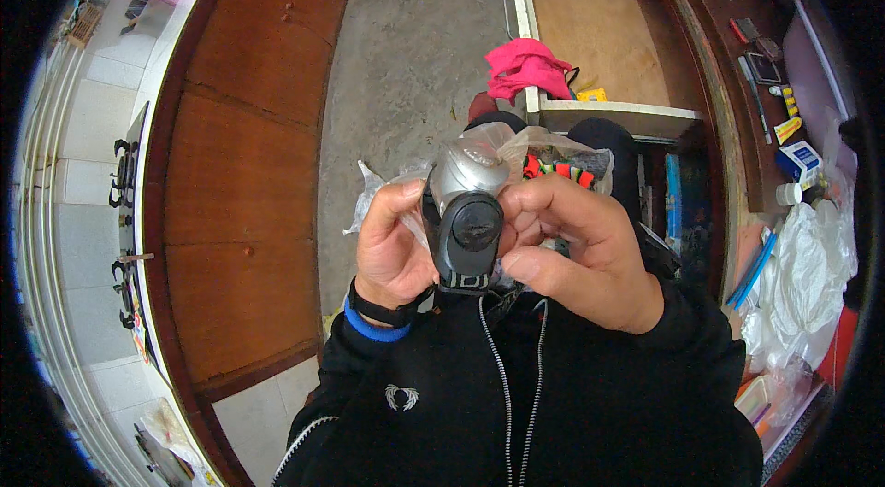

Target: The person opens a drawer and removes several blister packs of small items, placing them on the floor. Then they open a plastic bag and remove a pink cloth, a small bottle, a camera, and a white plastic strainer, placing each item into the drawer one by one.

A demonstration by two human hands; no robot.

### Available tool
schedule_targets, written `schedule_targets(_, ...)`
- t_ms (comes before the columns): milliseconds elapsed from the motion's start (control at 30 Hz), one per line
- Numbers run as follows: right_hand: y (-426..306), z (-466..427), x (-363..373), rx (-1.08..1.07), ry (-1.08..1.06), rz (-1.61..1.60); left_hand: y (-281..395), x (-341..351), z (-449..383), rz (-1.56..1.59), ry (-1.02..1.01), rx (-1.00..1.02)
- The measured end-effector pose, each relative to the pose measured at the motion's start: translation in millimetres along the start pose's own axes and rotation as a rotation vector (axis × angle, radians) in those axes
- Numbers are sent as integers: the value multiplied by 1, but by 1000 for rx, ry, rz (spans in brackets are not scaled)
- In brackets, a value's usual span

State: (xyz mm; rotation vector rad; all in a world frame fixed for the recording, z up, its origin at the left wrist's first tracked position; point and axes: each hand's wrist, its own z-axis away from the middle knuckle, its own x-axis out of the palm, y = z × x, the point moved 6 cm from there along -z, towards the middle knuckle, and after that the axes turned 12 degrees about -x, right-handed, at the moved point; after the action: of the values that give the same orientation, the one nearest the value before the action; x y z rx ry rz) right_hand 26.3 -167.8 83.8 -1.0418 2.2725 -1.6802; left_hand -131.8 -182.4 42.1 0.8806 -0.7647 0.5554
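Observation:
A silver and black device, whose exact kind I cannot tell, is held upright close to my chest. My left hand grips its left side, thumb near the silver dome. On its other side is my right hand, fingers curled and thumb tip against the black casing. Part of the right fingers is hidden behind the device. Beyond my hands, a clear plastic bag with striped red, green and black items lies over my lap. More crumpled clear plastic shows past my left hand.
An open wooden drawer stands ahead on the right, a pink cloth draped over its corner. Brown wooden cabinet doors line the left. At the right, a shelf holds a blue and white box and white plastic bags.

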Motion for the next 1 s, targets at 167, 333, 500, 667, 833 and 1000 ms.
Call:
schedule_targets(167, -3, -3, 0, -21, 15, 41, 0, -1, -2, -17, -165, -25)
schedule_targets(333, -2, -1, -5, 87, 45, 38, 3, -6, 1, -237, -132, 25)
schedule_targets(500, 10, 4, -10, 245, 137, -168, 9, 3, 7, -350, -132, 97)
schedule_targets(667, 18, 6, -15, 254, 185, -216, 14, 8, 7, -392, -116, 160)
schedule_targets(833, 29, 8, -19, 139, 327, -170, 20, 13, 17, -475, 43, 317)
schedule_targets(1000, 40, 8, -21, 109, 205, -212, 13, 33, 22, -534, -59, 529)
